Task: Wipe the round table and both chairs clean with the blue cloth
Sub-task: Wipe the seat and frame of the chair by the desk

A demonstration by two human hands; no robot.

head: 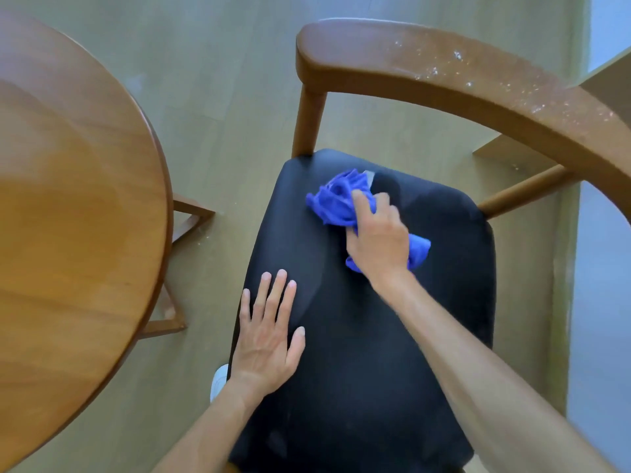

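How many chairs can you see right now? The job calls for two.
1. The chair stands right of the round table; the right hand holds the blue cloth on its black seat, the left hand rests flat beside. The second is out of view.

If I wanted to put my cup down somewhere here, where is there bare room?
The round table shows bare wood across its visible top. The black seat is crowded: left hand lies flat near its left edge, right hand grips the blue cloth.

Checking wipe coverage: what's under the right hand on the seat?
The bunched blue cloth, gripped by the right hand, lies on the black seat. The seat directly beneath the cloth is covered.
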